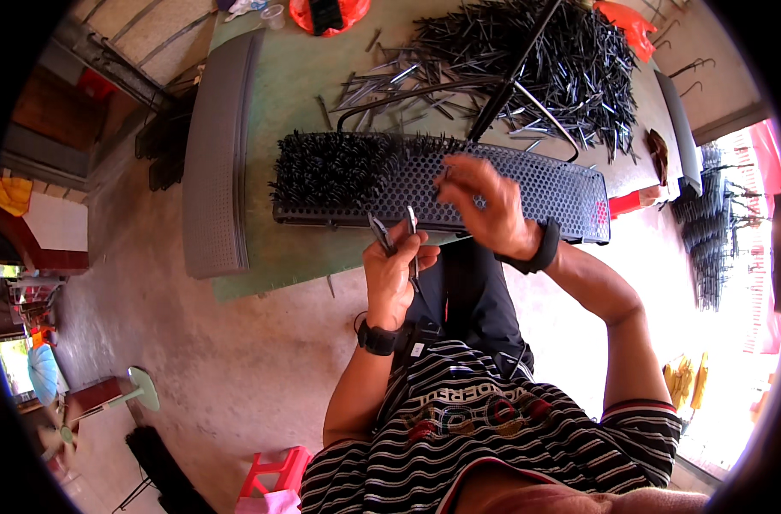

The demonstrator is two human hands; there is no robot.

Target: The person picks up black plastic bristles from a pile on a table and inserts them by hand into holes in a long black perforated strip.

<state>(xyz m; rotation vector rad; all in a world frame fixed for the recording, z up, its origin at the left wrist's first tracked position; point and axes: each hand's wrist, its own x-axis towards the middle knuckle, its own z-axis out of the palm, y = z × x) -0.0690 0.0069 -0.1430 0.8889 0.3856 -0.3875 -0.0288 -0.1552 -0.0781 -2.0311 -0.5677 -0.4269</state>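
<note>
A long dark perforated panel (527, 188) lies across the near edge of the table, with rows of round holes. Short black bristle-like pieces (330, 167) stand packed in its left part. Just below the panel's near edge, my left hand (392, 270) is closed round several slim dark strips (410, 224) that stick up past the fingers. My right hand (491, 206) hovers over the middle of the panel, beside the end of the packed area. Its thumb and forefinger come together, slightly blurred, on something small and dark that I cannot make out.
A big heap of black strips (570, 73) covers the far right of the green tabletop (279, 94). A thin black metal frame (493, 90) stands behind the panel. Grey perforated panels (223, 163) line the table's left end. A red plastic stool (275, 471) stands behind me, left.
</note>
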